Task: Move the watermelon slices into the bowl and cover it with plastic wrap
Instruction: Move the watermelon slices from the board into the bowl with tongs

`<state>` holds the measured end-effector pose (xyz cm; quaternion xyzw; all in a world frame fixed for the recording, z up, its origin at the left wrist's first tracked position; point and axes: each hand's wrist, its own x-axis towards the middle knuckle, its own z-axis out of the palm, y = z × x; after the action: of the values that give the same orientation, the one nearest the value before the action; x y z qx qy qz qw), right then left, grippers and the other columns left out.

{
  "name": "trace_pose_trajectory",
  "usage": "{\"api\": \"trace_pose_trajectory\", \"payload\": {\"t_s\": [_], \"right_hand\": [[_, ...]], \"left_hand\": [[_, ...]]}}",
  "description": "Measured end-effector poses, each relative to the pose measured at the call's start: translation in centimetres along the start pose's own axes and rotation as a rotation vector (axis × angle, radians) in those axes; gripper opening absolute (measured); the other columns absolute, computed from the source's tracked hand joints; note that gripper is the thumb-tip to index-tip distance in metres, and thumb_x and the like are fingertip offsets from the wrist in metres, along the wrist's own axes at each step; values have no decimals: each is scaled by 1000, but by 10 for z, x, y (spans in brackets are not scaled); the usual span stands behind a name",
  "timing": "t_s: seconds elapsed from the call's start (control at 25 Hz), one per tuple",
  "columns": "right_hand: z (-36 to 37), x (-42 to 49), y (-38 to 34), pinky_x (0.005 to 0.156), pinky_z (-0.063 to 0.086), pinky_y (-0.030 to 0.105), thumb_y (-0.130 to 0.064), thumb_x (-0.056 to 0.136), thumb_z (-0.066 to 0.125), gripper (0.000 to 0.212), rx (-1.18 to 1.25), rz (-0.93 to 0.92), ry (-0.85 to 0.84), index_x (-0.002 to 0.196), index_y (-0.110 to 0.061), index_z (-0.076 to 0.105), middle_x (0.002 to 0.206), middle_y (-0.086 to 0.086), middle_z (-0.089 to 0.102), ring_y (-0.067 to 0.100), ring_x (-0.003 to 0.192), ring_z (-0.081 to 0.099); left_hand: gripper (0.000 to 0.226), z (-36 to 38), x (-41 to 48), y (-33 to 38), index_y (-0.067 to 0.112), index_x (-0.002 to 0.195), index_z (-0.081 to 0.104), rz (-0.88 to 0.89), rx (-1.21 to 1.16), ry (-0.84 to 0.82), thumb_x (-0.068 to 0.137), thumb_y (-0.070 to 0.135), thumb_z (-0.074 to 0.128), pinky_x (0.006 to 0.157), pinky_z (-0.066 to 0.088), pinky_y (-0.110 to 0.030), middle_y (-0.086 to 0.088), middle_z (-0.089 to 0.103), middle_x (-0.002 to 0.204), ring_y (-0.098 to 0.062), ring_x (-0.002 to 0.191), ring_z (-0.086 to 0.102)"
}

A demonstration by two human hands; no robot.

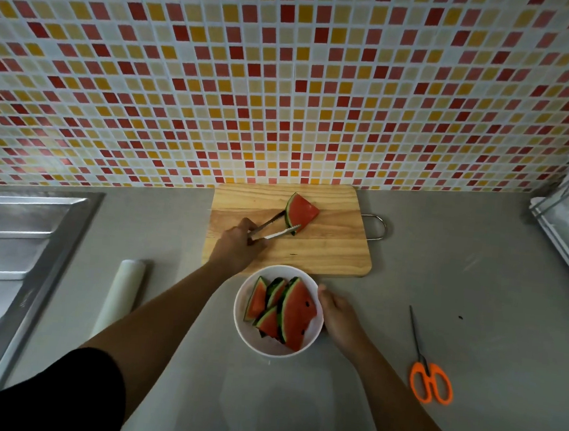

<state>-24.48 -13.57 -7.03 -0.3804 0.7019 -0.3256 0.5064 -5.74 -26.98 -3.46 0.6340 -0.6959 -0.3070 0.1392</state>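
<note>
Left fingers [259, 244] grip tongs [275, 230] whose tips straddle the watermelon slice [304, 213].

Watermelon slices [297, 306] are red with green rinds, the bowl [264, 347] white, the scissors [425, 365] orange-handled, the wall [288, 78] red-and-yellow mosaic.

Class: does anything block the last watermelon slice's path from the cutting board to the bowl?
Nothing visible does. Only bare cutting board lies between the slice and the bowl; the left hand, gripping tongs at the slice, is off to the side.
</note>
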Motion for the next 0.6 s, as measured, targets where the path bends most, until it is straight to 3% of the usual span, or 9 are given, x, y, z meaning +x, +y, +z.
{"api": "trace_pose_trajectory", "payload": {"t_s": [0.28, 0.44, 0.6], "right_hand": [[-1, 1, 0, 81, 47, 29, -40, 98, 35, 45, 15, -5, -10, 92, -12, 70, 93, 5, 70, 15, 87, 63], [0, 3, 0, 88, 47, 36, -41, 97, 38, 49, 0, 10, 17, 94, -3, 69, 95, 11, 70, 21, 90, 64], [-1, 4, 0, 91, 49, 38, -40, 98, 38, 48, 18, 12, -6, 93, -6, 71, 96, 12, 71, 22, 92, 65]], "left_hand": [[39, 17, 0, 5, 16, 94, 38, 12, 51, -94, 82, 45, 61, 54, 38, -31, -4, 55, 78, -29, 76, 58], [43, 17, 3, 11, 15, 95, 33, 43, 170, -142, 83, 46, 61, 57, 42, -33, -7, 54, 81, -30, 75, 57], [41, 9, 18, 19, 13, 104, 35, 31, 285, -133, 87, 44, 57, 61, 48, -39, -9, 57, 87, -32, 79, 59]]}}
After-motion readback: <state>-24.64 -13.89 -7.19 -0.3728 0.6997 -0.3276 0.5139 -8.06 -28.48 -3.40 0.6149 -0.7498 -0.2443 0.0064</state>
